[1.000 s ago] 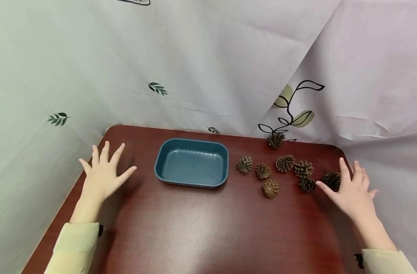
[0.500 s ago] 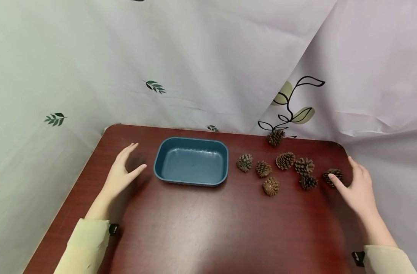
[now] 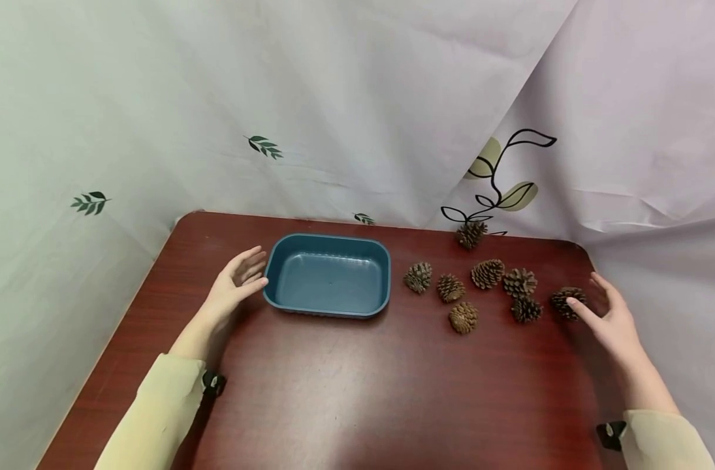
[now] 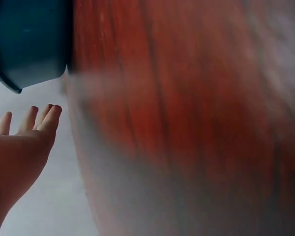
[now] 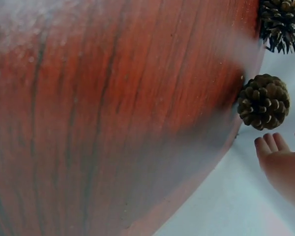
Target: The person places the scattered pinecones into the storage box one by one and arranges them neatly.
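At the left end of a dark blue-green rectangular tray is my left hand, thumb and fingers parted and its fingertips right at the rim. In the left wrist view the fingers show a gap below the tray. My right hand is beside the rightmost pine cone, its thumb overlapping the cone's edge in the head view. The right wrist view shows that pine cone just beyond the fingertips. Both hands hold nothing.
Several more brown pine cones lie right of the tray, including a light one in front and one at the back edge. The reddish-brown table meets a pale printed cloth behind and at the sides.
My left hand has moved right to the tray, its spread fingers drawing closer together. My right hand's fingers have also drawn in beside the rightmost pine cone. The tray and cones stay put.
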`<state>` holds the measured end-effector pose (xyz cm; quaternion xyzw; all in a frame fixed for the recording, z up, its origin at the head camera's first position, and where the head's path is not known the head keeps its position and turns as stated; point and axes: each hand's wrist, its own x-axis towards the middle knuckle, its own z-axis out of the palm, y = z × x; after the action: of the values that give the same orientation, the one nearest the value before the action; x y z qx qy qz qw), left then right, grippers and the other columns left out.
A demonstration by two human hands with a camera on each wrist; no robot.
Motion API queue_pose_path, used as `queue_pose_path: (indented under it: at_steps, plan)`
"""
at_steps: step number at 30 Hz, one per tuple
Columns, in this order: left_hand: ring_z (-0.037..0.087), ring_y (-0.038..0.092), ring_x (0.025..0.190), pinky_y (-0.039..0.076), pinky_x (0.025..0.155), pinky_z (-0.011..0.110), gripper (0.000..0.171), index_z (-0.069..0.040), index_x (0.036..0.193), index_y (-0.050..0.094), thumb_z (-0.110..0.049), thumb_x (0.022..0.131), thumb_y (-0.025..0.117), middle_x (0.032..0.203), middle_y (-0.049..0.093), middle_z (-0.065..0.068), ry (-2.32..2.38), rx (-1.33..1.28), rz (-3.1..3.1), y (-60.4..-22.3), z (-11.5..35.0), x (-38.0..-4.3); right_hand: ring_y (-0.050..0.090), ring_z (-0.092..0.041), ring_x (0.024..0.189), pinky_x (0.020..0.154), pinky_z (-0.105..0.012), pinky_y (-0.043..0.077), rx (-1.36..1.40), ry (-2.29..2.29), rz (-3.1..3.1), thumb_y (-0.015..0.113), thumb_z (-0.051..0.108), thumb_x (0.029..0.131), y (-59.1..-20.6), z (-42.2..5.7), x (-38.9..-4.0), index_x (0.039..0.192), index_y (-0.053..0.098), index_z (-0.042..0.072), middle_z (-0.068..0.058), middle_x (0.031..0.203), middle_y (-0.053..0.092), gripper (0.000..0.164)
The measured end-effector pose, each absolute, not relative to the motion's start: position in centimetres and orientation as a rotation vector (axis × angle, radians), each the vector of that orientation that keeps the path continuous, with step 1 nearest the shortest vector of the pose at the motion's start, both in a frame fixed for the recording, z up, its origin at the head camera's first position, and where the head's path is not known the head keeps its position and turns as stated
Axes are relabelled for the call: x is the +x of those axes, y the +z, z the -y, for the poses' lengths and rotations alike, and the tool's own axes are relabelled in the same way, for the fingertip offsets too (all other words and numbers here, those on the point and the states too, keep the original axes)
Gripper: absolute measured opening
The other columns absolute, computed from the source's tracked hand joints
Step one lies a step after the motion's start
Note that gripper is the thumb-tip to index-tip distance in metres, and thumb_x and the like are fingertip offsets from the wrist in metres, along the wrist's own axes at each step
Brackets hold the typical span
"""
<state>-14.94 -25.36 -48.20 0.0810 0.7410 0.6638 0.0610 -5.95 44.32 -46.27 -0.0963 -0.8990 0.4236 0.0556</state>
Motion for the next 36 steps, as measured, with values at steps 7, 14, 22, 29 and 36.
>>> queue_pose_path:
  at_steps: [7, 14, 22, 29, 36]
  plan:
    - [-0.008, 0.057, 0.129, 0.051, 0.104, 0.012, 0.071, 0.002, 0.166, 0.026, 0.004, 0.104, 0.061, 0.157, 0.05, 0.006, 2.108, 0.219, -2.034, -49.0, 25.2, -16.0, 0.04, 0.02, 0.129, 0.097, 0.006, 0.034, -0.268, 1.331, 2.718, 0.064, 0.02, 0.107, -46.7, -44.7, -6.3, 0.172, 0.019, 0.019, -0.016, 0.173, 0.031, 0.079]
    - [-0.006, 0.06, 0.127, 0.05, 0.103, 0.012, 0.071, 0.0, 0.166, 0.029, 0.008, 0.103, 0.06, 0.14, 0.059, -0.02, 2.114, 0.246, -1.938, -49.7, 25.2, -16.6, 0.034, 0.002, 0.149, 0.098, 0.007, 0.031, -0.319, 1.34, 2.771, 0.063, 0.023, 0.108, -46.9, -44.7, -6.6, 0.172, 0.017, 0.014, -0.025, 0.174, 0.024, 0.079]
    - [-0.006, 0.059, 0.129, 0.049, 0.104, 0.012, 0.069, -0.002, 0.167, 0.028, 0.004, 0.105, 0.059, 0.145, 0.055, -0.018, 2.069, 0.208, -1.927, -49.8, 25.3, -16.3, 0.038, -0.006, 0.149, 0.088, 0.005, 0.035, -0.36, 1.325, 2.822, 0.065, 0.026, 0.108, -47.2, -45.0, -6.7, 0.171, 0.02, 0.013, -0.031, 0.172, 0.024, 0.079]
    - [-0.004, 0.06, 0.129, 0.049, 0.105, 0.012, 0.068, -0.002, 0.166, 0.029, 0.006, 0.104, 0.058, 0.143, 0.059, -0.017, 2.096, 0.215, -1.915, -50.3, 25.2, -15.9, 0.042, 0.018, 0.125, 0.088, 0.006, 0.035, -0.388, 1.3, 2.833, 0.068, 0.028, 0.106, -47.6, -45.4, -6.5, 0.168, 0.028, 0.007, -0.021, 0.17, 0.032, 0.077]
    - [-0.003, 0.057, 0.132, 0.048, 0.106, 0.012, 0.066, -0.001, 0.165, 0.031, 0.007, 0.105, 0.056, 0.144, 0.058, -0.017, 2.158, 0.262, -1.878, -50.7, 25.1, -15.8, 0.039, 0.025, 0.098, 0.081, 0.003, 0.037, -0.441, 1.3, 2.853, 0.07, 0.031, 0.104, -48.0, -45.9, -6.1, 0.167, 0.032, 0.007, -0.007, 0.146, 0.053, 0.078]
